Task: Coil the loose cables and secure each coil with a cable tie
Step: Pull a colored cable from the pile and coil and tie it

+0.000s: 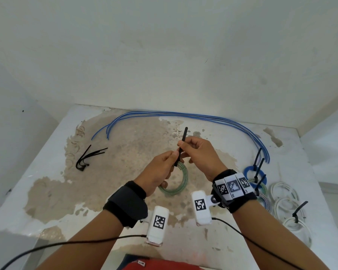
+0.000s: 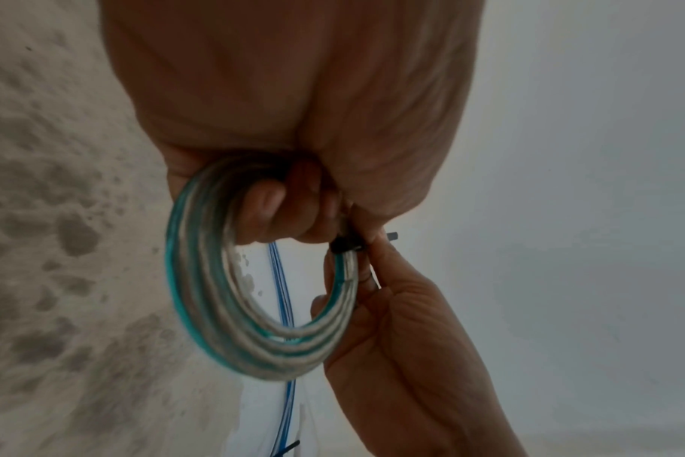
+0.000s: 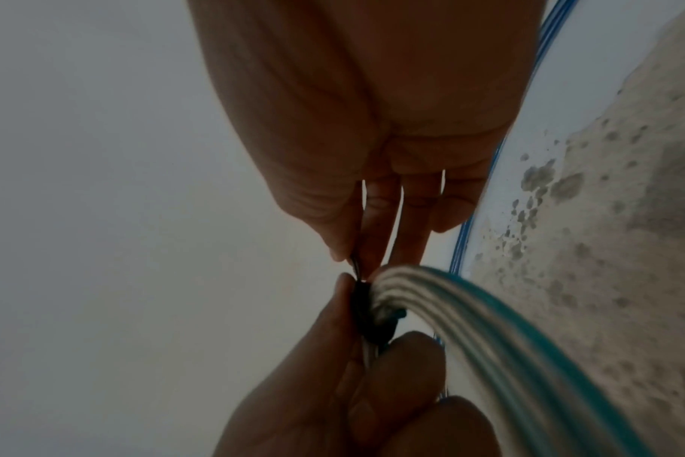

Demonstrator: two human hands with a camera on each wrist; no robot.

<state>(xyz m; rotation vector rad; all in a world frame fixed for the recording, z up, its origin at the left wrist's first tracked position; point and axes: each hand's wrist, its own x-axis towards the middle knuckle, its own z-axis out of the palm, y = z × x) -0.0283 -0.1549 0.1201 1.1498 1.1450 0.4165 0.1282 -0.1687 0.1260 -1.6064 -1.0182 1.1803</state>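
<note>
The left hand [image 1: 160, 168] gripped the green coil [image 1: 180, 181] at the tie's head, while the right hand [image 1: 198, 152] pinched the cable tie [image 1: 182, 141] tail, pointing up toward the table's far edge.

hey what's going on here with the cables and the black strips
A person is bundling cables. The left hand holds a green and white coil above the table, while the right hand pinches the tail of a black cable tie wrapped around it. Tied coils lie to the right. Loose blue cables wait along the back, spare ties on the left.
</note>
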